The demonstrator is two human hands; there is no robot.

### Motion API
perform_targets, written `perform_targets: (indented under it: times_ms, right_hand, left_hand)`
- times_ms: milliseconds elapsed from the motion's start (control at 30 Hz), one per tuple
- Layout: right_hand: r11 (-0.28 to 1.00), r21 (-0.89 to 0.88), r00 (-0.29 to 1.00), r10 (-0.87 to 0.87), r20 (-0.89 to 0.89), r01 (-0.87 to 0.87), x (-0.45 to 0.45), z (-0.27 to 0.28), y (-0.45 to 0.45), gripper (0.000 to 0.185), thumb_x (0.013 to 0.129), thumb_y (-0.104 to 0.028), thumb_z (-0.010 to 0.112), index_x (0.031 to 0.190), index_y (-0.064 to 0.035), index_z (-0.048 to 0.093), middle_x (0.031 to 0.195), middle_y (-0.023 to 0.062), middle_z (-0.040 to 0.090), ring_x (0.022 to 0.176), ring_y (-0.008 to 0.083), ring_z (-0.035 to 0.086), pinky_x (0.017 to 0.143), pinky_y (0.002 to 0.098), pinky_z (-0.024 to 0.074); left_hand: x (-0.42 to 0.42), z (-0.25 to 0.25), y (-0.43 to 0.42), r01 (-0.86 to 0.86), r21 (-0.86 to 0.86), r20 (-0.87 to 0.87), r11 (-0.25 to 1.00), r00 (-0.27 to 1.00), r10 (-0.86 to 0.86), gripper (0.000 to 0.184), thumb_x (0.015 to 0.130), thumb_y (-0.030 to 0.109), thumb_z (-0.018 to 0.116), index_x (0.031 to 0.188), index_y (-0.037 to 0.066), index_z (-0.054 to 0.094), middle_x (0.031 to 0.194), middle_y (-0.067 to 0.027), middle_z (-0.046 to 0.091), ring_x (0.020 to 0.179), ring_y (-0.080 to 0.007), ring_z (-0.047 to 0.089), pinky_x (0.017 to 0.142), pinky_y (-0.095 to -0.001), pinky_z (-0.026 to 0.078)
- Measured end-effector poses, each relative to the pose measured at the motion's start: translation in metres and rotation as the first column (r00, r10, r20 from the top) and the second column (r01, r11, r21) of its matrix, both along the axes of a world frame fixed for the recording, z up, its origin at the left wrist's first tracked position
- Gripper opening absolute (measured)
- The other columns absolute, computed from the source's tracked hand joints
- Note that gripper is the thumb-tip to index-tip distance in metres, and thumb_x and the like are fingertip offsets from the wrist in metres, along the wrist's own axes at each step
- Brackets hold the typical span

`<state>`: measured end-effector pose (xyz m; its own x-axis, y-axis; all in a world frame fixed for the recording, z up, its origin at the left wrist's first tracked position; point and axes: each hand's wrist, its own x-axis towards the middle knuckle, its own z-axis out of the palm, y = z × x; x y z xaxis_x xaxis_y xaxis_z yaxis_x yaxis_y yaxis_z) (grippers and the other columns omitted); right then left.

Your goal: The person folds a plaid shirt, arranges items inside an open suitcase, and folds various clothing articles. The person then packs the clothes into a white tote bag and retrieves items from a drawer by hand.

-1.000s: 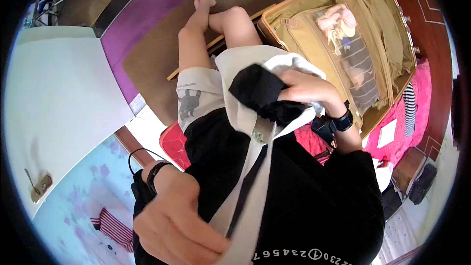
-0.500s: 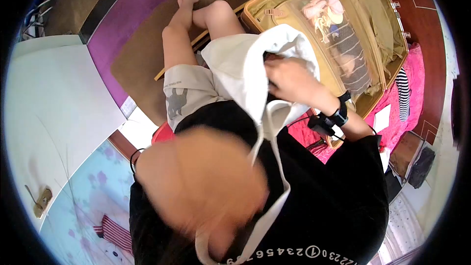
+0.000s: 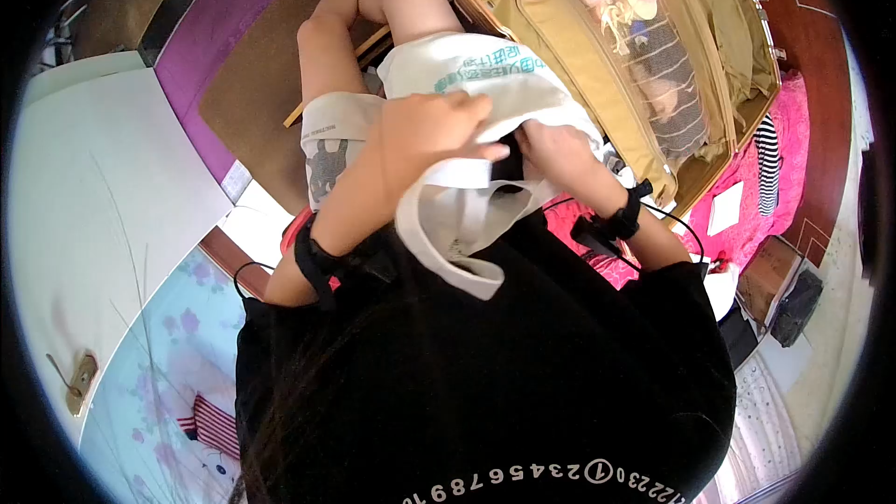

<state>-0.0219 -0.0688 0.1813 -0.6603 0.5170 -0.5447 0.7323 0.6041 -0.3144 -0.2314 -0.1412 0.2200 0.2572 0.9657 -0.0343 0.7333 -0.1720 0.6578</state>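
My left hand's (image 3: 425,135) fingers close on the white bag (image 3: 537,89) near its mouth. My right hand (image 3: 560,154) reaches into that opening; its fingertips are hidden, so I cannot tell whether they grip anything. Black cloth (image 3: 509,166) shows between my hands, straps (image 3: 439,257) droop below my left fingers, and the open suitcase (image 3: 560,42) sits beyond my right.

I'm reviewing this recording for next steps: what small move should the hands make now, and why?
Probably use the left hand to spread the mouth of the white cloth bag slightly. The right hand is also at the opening, and a black item shows only partly between the hands, so a wider mouth would likely ease access.
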Motion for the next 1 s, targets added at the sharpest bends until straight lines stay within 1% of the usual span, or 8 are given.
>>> perform_targets:
  times_ms: [167,267,433,500,633,667,833,1000]
  right_hand:
    - [0.994,-0.11,0.997,-0.021,-0.07,0.013,0.004,-0.042,0.006,0.023,0.085,-0.013,0.05,0.104,-0.0037,0.056,0.09,0.0193,0.063,0.081,0.0354,0.062,0.071,0.0414,0.0498]
    - [0.988,-0.13,0.958,-0.116,-0.262,0.084,-0.001,-0.038,0.011,0.021,0.084,-0.014,0.052,0.101,-0.0042,0.058,0.092,0.0184,0.062,0.083,0.0342,0.061,0.074,0.0401,0.049]
    - [0.99,-0.022,0.847,-0.129,-0.515,0.137,-0.014,0.042,0.005,0.016,0.079,-0.013,0.059,0.093,-0.005,0.061,0.086,0.016,0.063,0.078,0.0329,0.062,0.075,0.0372,0.0488]
    - [0.965,-0.216,0.821,-0.24,-0.518,0.146,-0.006,0.07,0.006,0.014,0.078,-0.011,0.062,0.09,-0.0036,0.062,0.079,0.01,0.064,0.07,0.0255,0.063,0.072,0.0328,0.0493]
    - [0.809,-0.464,0.458,-0.587,-0.668,0.361,0.039,0.108,0.028,0.018,0.084,-0.013,0.063,0.097,-0.0011,0.061,0.091,0.0019,0.063,0.081,0.0092,0.059,0.072,0.0246,0.0459]
    - [0.74,-0.57,0.309,-0.669,-0.676,0.357,0.047,0.11,0.032,0.018,0.084,-0.014,0.062,0.098,-0.0015,0.06,0.093,0.0025,0.062,0.084,0.0097,0.059,0.074,0.0243,0.0454]
    - [0.542,-0.812,-0.185,-0.794,-0.579,0.216,0.074,0.107,0.044,0.034,0.086,-0.024,0.061,0.111,-0.0031,0.051,0.111,0.0072,0.056,0.105,0.0181,0.054,0.093,0.0327,0.0418]
    - [0.423,-0.861,-0.315,-0.889,-0.333,-0.282,0.074,0.104,0.054,0.039,0.095,-0.023,0.044,0.129,-0.0039,0.044,0.131,0.0123,0.049,0.119,0.0267,0.049,0.102,0.0425,0.0371]
  left_hand:
    - [0.02,-0.011,-0.008,-0.063,0.105,0.501,0.992,0.866,0.002,0.022,0.081,0.026,0.058,0.087,0.005,0.053,0.074,-0.0156,0.058,0.068,-0.0352,0.06,0.058,-0.0403,0.045]
    - [0.022,0.008,0.001,-0.172,0.068,0.359,0.983,0.923,0.137,0.015,0.083,0.017,0.062,0.081,0.004,0.054,0.065,-0.0131,0.056,0.055,-0.0263,0.058,0.05,-0.0348,0.043]
    - [0.01,0.011,0.013,-0.467,0.075,0.359,0.881,0.837,0.414,0.015,0.078,0.019,0.065,0.076,0.008,0.055,0.062,-0.0089,0.057,0.055,-0.029,0.058,0.049,-0.0374,0.044]
    - [0.004,0.005,0.017,-0.534,0.108,0.282,0.838,0.825,0.49,0.015,0.079,0.02,0.065,0.076,0.008,0.055,0.059,-0.0081,0.056,0.053,-0.0283,0.058,0.048,-0.0372,0.044]
    - [0.0,-0.003,0.019,-0.535,0.187,0.294,0.824,0.831,0.473,0.017,0.076,0.012,0.066,0.089,0.007,0.056,0.079,-0.0075,0.061,0.07,-0.0271,0.061,0.059,-0.0356,0.047]
    - [0.0,-0.004,0.02,-0.472,0.221,0.258,0.854,0.872,0.415,0.028,0.075,0.009,0.066,0.1,0.006,0.055,0.097,-0.0097,0.06,0.088,-0.028,0.059,0.071,-0.0359,0.048]
    - [0.013,0.015,0.032,-0.33,0.358,0.306,0.874,0.925,0.224,0.032,0.078,0.012,0.065,0.106,0.003,0.056,0.107,-0.0123,0.056,0.099,-0.031,0.055,0.083,-0.037,0.046]
    - [0.038,0.015,0.048,-0.154,0.305,0.449,0.94,0.893,0.0,0.04,0.076,0.02,0.069,0.109,0.001,0.056,0.112,-0.0129,0.055,0.1,-0.0308,0.055,0.085,-0.0377,0.045]
